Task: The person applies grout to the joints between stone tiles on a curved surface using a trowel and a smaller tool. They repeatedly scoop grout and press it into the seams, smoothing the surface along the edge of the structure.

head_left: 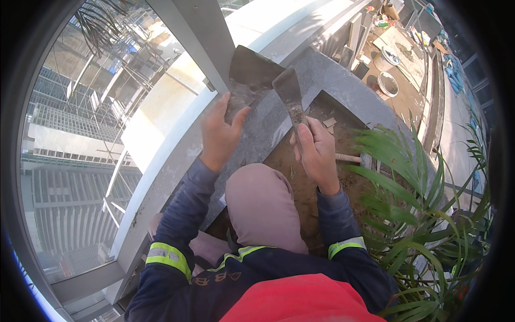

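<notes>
My right hand (317,153) is closed around the handle of a scraper with a flat, tapering blade (288,88), which is raised and points up and away from me. My left hand (220,134) has its thumb and index finger spread, beside the foot of a grey metal post (201,37). Just beyond those fingers is a broad, dark, flat plate (255,67) with rough greyish material (249,94) below it. The scraper blade overlaps the plate's right corner; whether they touch, I cannot tell. The undersides of my left fingers are hidden.
Grey stone edging (343,80) curves around a soil-filled recess (289,161). A hammer-like tool with a wooden handle (348,158) lies right of my right hand. Palm fronds (397,161) spread on the right. Buckets (387,84) stand at the far right. Glass panels (75,209) are on the left.
</notes>
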A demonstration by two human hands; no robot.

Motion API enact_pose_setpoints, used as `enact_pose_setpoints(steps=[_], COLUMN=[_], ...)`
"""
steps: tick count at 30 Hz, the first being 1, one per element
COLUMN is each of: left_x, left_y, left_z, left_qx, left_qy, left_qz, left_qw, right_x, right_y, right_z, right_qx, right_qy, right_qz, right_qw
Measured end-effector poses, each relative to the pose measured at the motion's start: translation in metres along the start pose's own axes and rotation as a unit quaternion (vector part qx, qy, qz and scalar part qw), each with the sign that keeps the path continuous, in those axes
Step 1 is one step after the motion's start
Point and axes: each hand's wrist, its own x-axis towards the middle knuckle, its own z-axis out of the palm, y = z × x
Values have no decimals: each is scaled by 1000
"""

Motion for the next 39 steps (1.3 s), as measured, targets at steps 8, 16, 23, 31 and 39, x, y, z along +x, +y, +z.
enact_pose_setpoints(steps=[8, 16, 23, 31, 39], left_x=[-12, -68, -60, -64, -54], left_y=[-8, -131, -238, -278, -276], left_z=[11, 37, 80, 93, 95], left_qx=[48, 236, 232, 199, 200], left_qy=[-3, -219, -290, -253, -285], left_qz=[80, 72, 131, 59, 55], left_qw=[996, 944, 919, 945, 936], right_x=[21, 65, 195, 368, 457], right_y=[5, 46, 230, 295, 324], right_z=[10, -40, -161, -204, -270], right_qx=[-103, -130, -278, -585, -690], right_qy=[-23, 75, 160, 90, 42], right_qz=[-61, -23, 63, 2, -36], right_qw=[993, 988, 945, 806, 722])
